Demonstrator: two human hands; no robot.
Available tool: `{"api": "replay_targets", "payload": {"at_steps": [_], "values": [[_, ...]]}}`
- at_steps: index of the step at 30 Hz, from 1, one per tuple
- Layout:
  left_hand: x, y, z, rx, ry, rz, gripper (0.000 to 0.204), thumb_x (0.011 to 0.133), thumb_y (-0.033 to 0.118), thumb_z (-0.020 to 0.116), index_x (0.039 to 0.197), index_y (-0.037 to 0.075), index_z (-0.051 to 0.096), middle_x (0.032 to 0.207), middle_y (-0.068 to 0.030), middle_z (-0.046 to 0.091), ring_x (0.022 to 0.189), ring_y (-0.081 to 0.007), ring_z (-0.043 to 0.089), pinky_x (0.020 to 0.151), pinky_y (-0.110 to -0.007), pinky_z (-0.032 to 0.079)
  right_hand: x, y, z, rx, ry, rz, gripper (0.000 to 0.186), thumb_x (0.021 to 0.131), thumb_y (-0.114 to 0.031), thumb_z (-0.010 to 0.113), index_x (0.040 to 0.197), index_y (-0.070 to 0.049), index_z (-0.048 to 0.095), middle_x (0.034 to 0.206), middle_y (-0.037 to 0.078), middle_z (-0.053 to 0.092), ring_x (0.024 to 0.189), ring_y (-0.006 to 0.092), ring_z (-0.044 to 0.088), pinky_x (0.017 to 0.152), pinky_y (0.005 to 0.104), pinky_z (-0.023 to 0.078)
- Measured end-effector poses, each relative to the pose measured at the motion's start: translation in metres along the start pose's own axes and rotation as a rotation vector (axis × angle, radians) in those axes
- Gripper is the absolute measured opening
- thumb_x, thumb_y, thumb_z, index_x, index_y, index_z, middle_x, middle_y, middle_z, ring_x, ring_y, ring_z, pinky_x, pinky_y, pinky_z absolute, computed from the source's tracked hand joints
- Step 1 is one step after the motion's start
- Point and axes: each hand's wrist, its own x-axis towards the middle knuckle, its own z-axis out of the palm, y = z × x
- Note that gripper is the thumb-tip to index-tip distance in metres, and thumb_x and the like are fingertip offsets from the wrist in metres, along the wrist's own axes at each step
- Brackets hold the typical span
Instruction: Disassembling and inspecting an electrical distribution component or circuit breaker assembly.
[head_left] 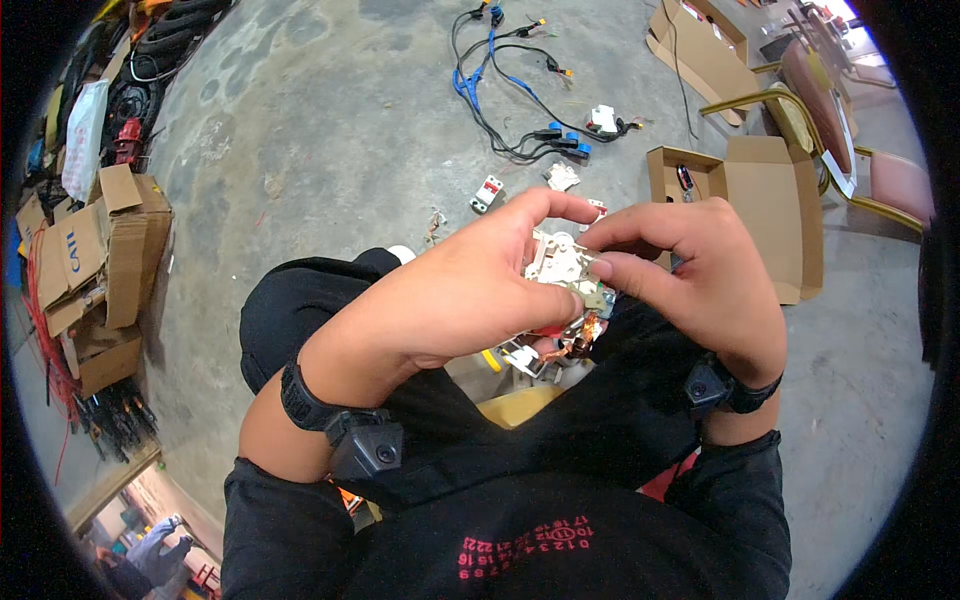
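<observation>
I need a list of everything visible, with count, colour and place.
Open electrical part: one, mainly white, in both hands
White blocks: several, some with red, floor ahead
Cables: several, black and blue, floor ahead
Shallow boxes: two, brown, right
Cartons: several, brown, left
Wires: many, red, left
Bag: one, white, upper left
Chair: at least one, pinkish, right
Wrist cameras: two, black, wrists
Left hand: one, bare, centre
Right hand: one, bare, right of centre

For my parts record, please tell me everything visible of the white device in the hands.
The white device looks plastic, irregular and opened, with copper-coloured and silvery metal-looking parts showing at its lower end, near touches of red and green. Partly hidden, it is held above the black trousers. The left hand grips its left side; the right hand seems to pinch its right edge.
</observation>
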Motion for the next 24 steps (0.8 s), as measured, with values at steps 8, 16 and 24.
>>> {"api": "replay_targets", "payload": {"at_steps": [8, 16, 24], "values": [[0.0007, -0.0004, 0.0, 0.008, -0.014, 0.002, 0.057, 0.088, 0.0, 0.067, 0.139, 0.002, 0.041, 0.082, -0.0041, 0.065, 0.066, -0.0094, 0.062, 0.061, -0.024, 0.051, -0.0008, 0.0028, 0.0024, -0.047, 0.011, -0.042, 0.015, 0.082, -0.009, 0.071, 0.095, -0.003, 0.074, 0.078, 0.016, 0.071, 0.065, 0.0271, 0.069, 0.061, 0.0331, 0.053], [0.0001, 0.0018, 0.0002, -0.018, -0.038, -0.013, 0.05, 0.091, 0.004, 0.064, 0.136, 0.001, 0.043, 0.088, -0.0059, 0.066, 0.066, -0.0099, 0.062, 0.061, -0.025, 0.052, -0.0016, 0.0016, 0.004, -0.093, 0.057, -0.091, 0.014, 0.083, -0.009, 0.07, 0.095, -0.003, 0.074, 0.078, 0.016, 0.071, 0.065, 0.0278, 0.069, 0.06, 0.0337, 0.054], [0.0006, 0.0013, -0.0005, -0.04, -0.021, -0.022, 0.042, 0.096, 0.008, 0.06, 0.135, 0.0, 0.045, 0.081, -0.0044, 0.066, 0.062, -0.0102, 0.062, 0.058, -0.026, 0.051, -0.0028, -0.0004, 0.0054, -0.078, 0.084, -0.079, 0.014, 0.082, -0.008, 0.069, 0.095, -0.002, 0.073, 0.077, 0.016, 0.07, 0.065, 0.0285, 0.069, 0.06, 0.0341, 0.053]]}}
